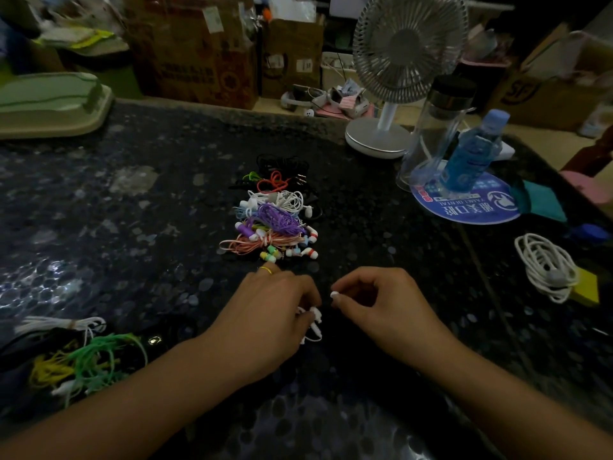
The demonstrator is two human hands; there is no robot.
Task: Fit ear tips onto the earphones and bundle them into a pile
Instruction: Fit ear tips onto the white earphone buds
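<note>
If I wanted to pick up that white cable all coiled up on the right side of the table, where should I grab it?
Probably best to pinch the white coiled cable across its middle, where the loops look gathered together, coming straight down from above. It lies flat on the table with loose loops at both ends, so a grip there would likely lift only a strand or two.

Round blue hand fan (471,207) on the table — white print, seen upside down, reads "YAMEI DENTAL" beneath Chinese characters. Cardboard box (544,94), far right — black "SF" logo.
</note>
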